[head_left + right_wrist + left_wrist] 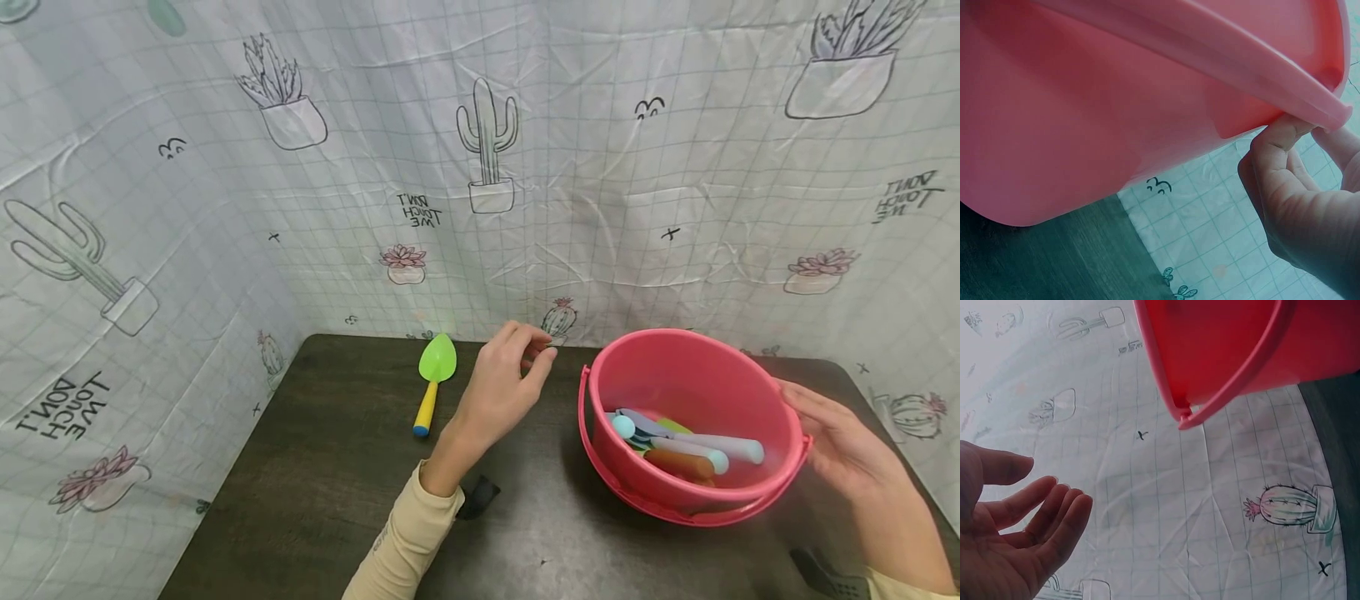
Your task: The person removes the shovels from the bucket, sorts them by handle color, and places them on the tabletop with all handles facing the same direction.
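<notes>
A pink bucket (686, 375) is at the right of the table, its handle hanging down at the near side. Inside it lie several tools, among them lilac handles (723, 447) with pale blue ends, an orange-brown handle (678, 463) and some green parts. My right hand (847, 446) grips the bucket's right rim, fingers curled at the edge in the right wrist view. Left of the bucket, my left hand (502, 379) hovers with loosely bent fingers and holds nothing. A toy trowel (438, 360) with a green blade and yellow handle lies further left.
The dark wooden table (315, 483) meets a white grid-patterned curtain (585, 233) with cactus drawings at the back and sides. Black straps or devices show at both wrists, one dark piece (477, 497) by the left sleeve.
</notes>
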The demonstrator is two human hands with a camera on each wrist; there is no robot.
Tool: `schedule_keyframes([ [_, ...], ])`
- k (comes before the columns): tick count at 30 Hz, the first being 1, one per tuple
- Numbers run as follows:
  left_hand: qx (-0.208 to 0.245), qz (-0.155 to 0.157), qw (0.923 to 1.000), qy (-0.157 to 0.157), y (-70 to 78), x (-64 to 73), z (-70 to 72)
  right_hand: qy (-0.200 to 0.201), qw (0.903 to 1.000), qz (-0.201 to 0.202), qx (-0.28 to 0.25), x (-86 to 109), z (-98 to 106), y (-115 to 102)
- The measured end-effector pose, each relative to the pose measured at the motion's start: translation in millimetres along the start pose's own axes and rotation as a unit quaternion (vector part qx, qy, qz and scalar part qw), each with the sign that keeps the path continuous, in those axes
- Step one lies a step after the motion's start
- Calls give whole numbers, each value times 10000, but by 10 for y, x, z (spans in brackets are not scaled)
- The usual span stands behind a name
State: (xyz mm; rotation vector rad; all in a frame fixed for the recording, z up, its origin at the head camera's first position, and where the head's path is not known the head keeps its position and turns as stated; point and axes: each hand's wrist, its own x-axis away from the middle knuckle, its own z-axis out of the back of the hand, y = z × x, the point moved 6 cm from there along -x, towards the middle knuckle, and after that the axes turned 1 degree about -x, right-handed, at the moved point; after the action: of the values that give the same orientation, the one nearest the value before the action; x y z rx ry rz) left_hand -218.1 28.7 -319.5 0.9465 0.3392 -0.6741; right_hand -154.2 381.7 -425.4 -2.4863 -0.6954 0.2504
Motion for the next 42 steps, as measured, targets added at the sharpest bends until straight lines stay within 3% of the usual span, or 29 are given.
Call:
schedule_keyframes([
  [10, 172, -210, 9994, -208, 191, -19, -145, 245, 9997, 44, 2, 6, 14, -1],
  [19, 79, -509, 9953, -818, 337, -12, -377, 37, 10000, 42, -48, 9, 12, 5],
  [30, -33, -571, 9897, -1315, 371, 32, -570, 34, 9999, 27, -124, 9, -1, 10],
  [42, -330, -747, 9786, -1889, 395, 61, -740, 40, 9998, 30, -190, 13, 3, 10],
])
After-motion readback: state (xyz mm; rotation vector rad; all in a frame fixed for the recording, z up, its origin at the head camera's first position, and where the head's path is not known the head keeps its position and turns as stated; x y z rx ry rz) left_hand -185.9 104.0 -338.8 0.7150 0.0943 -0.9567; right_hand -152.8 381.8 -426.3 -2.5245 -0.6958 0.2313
